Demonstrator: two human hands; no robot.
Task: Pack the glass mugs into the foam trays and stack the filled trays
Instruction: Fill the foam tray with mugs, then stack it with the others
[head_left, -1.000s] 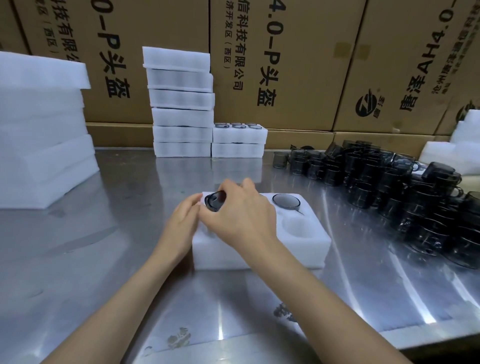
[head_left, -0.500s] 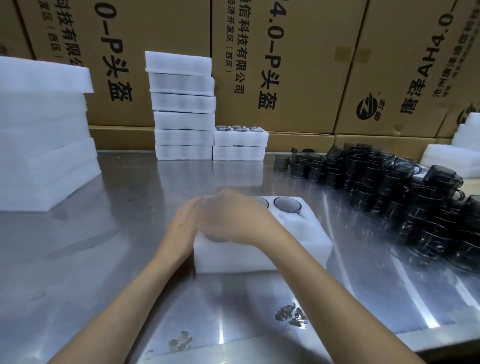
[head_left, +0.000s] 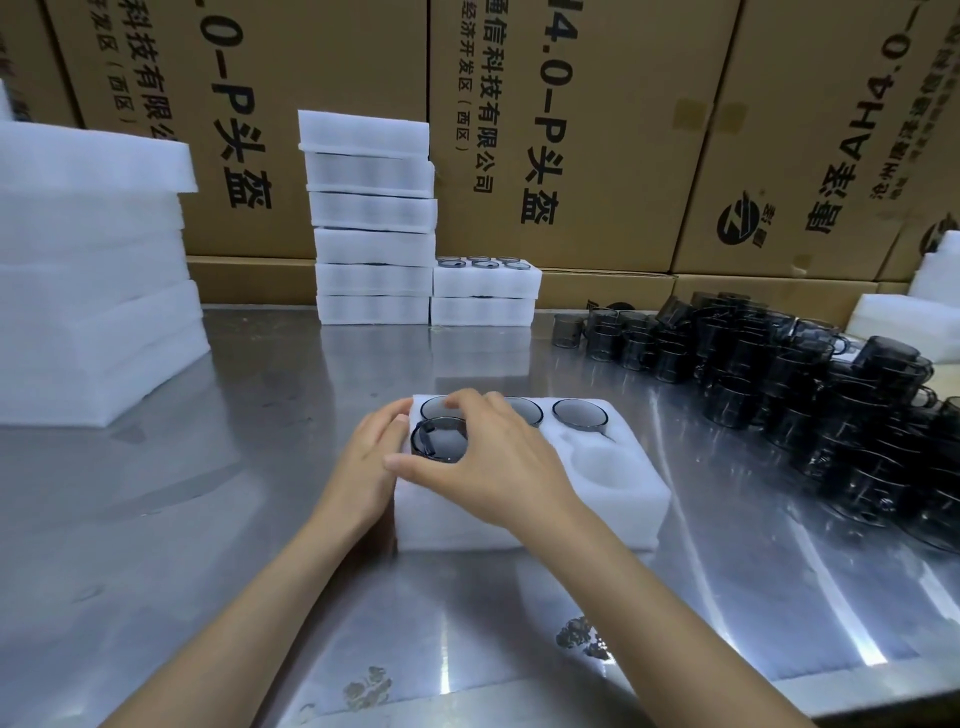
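Observation:
A white foam tray (head_left: 618, 499) lies on the steel table in front of me. Its back row holds three smoky glass mugs, the rightmost mug (head_left: 579, 413) fully visible. A fourth mug (head_left: 439, 440) sits in the front-left pocket. My right hand (head_left: 493, 462) curls over that mug, thumb at its front, fingers at its back rim. Against the tray's left end rests my left hand (head_left: 371, 457), fingers touching foam beside the mug. The front-right pocket (head_left: 602, 465) is bare; my right hand hides the front-middle one.
A heap of loose dark glass mugs (head_left: 810, 384) covers the table's right side. Filled foam trays stand in a tall stack (head_left: 371, 223) and a low stack (head_left: 485, 293) at the back. Empty foam slabs (head_left: 93, 270) pile up at left. Cardboard boxes (head_left: 571, 130) wall the rear.
A second ago my right hand held the mug tilted above the tray's left end. It has since come down into the front-left pocket, and my fingers have spread to show its rim.

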